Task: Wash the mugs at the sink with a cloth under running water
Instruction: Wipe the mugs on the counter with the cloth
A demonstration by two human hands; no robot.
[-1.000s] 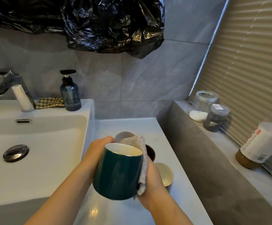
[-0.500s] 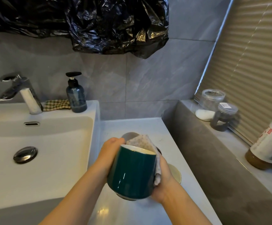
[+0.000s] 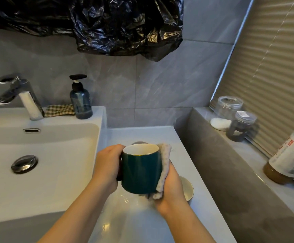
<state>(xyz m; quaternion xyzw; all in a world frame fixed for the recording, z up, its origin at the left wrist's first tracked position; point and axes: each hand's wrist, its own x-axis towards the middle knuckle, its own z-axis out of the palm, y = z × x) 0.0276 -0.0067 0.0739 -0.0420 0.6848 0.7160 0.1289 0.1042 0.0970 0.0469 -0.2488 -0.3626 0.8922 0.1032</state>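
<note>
**Dark green mug gripped in both hands, cloth against its side**

The left hand (image 3: 107, 168) curls its fingers round the handle side of the dark green mug (image 3: 140, 172) and holds it upright, its white inside facing up. The right hand (image 3: 171, 188) clasps a pale cloth (image 3: 164, 163) and presses it to the mug's opposite wall. The cloth runs from the rim down past the base.

The mug hangs above the white counter (image 3: 142, 223). Just behind the right hand sits a cream mug (image 3: 188, 189), partly hidden. The rim of a grey mug (image 3: 139, 142) peeks out beyond the held one.

Left of the left hand lies the sink basin (image 3: 58, 151) with its drain plug (image 3: 24, 163). Farther back stand the faucet (image 3: 19, 95), a checked cloth (image 3: 59, 110) and a blue soap dispenser (image 3: 81, 102).
</note>
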